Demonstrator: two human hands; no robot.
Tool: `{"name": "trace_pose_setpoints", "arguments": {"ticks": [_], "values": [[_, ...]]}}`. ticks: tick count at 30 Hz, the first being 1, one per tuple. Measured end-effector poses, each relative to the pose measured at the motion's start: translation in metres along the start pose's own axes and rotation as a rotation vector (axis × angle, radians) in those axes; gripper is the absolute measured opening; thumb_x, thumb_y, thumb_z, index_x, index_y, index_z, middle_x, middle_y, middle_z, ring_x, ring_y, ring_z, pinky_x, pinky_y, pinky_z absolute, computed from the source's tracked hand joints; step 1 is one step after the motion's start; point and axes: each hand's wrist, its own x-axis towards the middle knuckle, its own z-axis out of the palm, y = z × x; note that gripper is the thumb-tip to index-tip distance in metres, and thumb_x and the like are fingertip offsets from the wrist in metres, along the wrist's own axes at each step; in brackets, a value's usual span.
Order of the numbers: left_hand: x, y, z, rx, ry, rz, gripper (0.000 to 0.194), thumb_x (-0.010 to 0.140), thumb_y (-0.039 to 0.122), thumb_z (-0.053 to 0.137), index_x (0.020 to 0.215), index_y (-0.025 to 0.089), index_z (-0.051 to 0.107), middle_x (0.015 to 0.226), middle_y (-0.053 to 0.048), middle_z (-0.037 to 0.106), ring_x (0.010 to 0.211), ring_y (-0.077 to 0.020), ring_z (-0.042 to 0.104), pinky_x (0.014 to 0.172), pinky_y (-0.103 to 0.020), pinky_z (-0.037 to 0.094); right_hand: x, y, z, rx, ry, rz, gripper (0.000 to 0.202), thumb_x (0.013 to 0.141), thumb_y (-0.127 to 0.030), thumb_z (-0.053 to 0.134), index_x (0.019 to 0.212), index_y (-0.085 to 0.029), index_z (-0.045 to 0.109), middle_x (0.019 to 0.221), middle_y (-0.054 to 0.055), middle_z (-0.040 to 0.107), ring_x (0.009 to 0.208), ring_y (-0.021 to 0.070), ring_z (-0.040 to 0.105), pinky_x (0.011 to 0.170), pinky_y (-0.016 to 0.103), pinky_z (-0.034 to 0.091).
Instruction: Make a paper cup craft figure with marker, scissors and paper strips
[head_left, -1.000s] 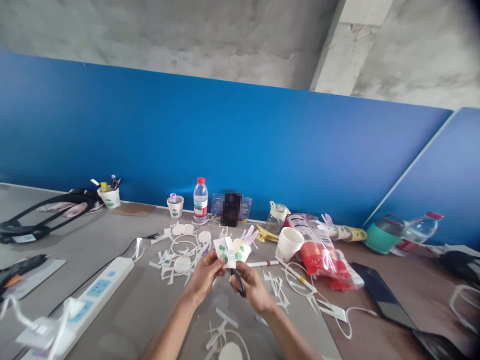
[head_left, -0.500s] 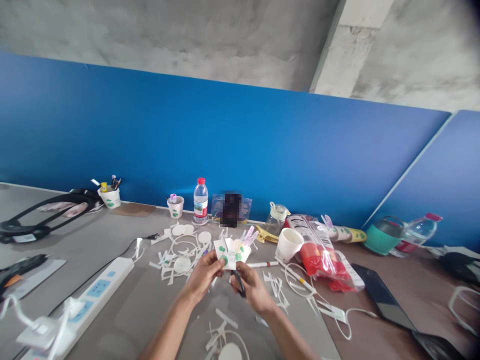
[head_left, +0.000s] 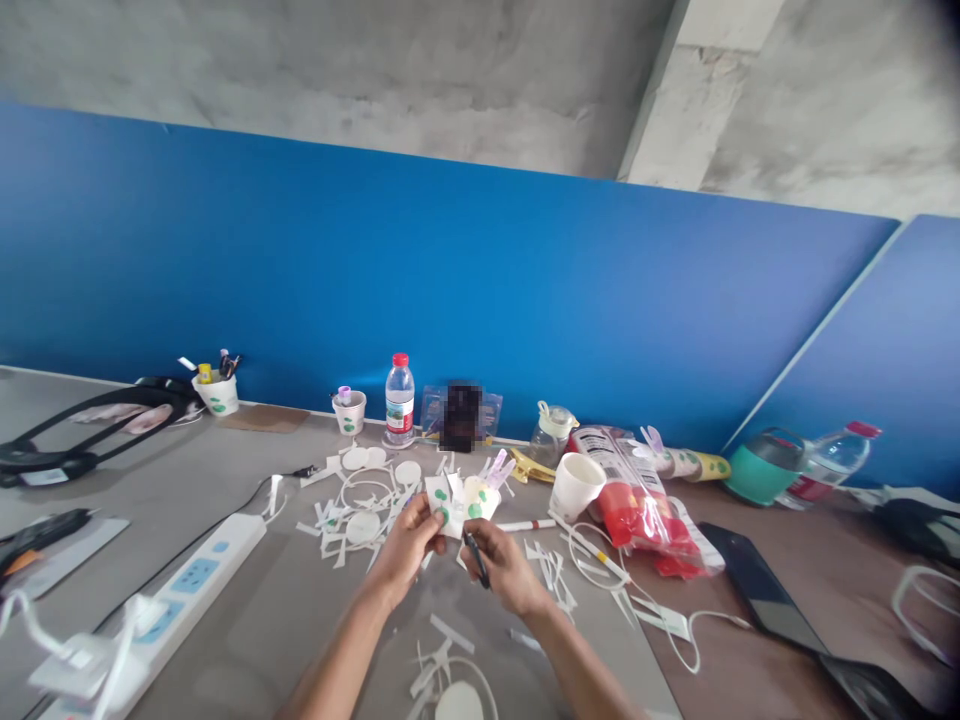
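My left hand (head_left: 412,535) pinches a white piece of paper cup (head_left: 442,505) printed with green spots, its top held upright. In my right hand (head_left: 499,560) is a pair of black-handled scissors (head_left: 478,563), fingers wrapped round the handles. The scissors point up at the lower right edge of the cup piece; whether the blades touch it I cannot tell. Just behind, a paper cup with green spots (head_left: 478,498) holds pale purple pieces (head_left: 499,470). White paper strips and round discs (head_left: 364,527) lie scattered to the left.
More scraps and a disc (head_left: 459,703) lie close in front. A bottle (head_left: 400,400), a white cup (head_left: 577,485) and a red bag (head_left: 637,510) stand behind. On the left is a power strip (head_left: 202,575); on the right, a dark phone-like slab (head_left: 761,580) and white cable (head_left: 694,640).
The scissors have drawn slightly down and away from the cup piece, which has tilted and turned a little in my left hand. The view has shifted slightly.
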Motion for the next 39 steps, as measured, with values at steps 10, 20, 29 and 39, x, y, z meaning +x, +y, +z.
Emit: {"name": "trace_pose_setpoints", "arguments": {"ticks": [10, 20, 29, 39], "values": [[0.008, 0.001, -0.014, -0.021, 0.125, 0.045, 0.027, 0.065, 0.032, 0.076, 0.085, 0.018, 0.066, 0.068, 0.003, 0.060, 0.048, -0.0057, 0.045, 0.043, -0.017, 0.032, -0.004, -0.015, -0.010, -0.015, -0.030, 0.063, 0.028, 0.078, -0.041, 0.061, 0.091, -0.017, 0.056, 0.056, -0.007, 0.044, 0.049, 0.0072, 0.036, 0.050, 0.023, 0.029], [0.012, 0.008, -0.020, -0.330, 0.330, 0.113, 0.029, 0.059, 0.028, 0.083, 0.079, 0.017, 0.064, 0.065, 0.004, 0.067, 0.057, -0.0093, 0.061, 0.054, -0.018, 0.046, -0.004, -0.009, -0.012, -0.073, -0.058, 0.079, 0.017, 0.079, -0.029, 0.055, 0.091, -0.017, 0.055, 0.055, -0.007, 0.047, 0.049, 0.0076, 0.038, 0.050, 0.022, 0.029], [0.011, 0.011, -0.017, -0.562, 0.416, 0.098, 0.026, 0.058, 0.018, 0.083, 0.074, 0.017, 0.062, 0.066, 0.003, 0.069, 0.057, -0.0125, 0.065, 0.051, -0.022, 0.052, -0.002, -0.001, -0.010, -0.276, -0.063, 0.105, 0.016, 0.079, -0.029, 0.055, 0.088, -0.016, 0.057, 0.055, -0.006, 0.046, 0.050, 0.0077, 0.039, 0.048, 0.021, 0.029], [0.015, -0.006, -0.017, -0.386, 0.429, 0.148, 0.034, 0.056, 0.032, 0.085, 0.073, 0.018, 0.059, 0.059, 0.005, 0.064, 0.049, -0.0098, 0.060, 0.044, -0.018, 0.043, -0.003, -0.002, 0.002, -0.122, -0.020, 0.118, 0.021, 0.074, -0.033, 0.056, 0.087, -0.017, 0.053, 0.053, -0.006, 0.046, 0.048, 0.0085, 0.039, 0.048, 0.022, 0.030]]}}
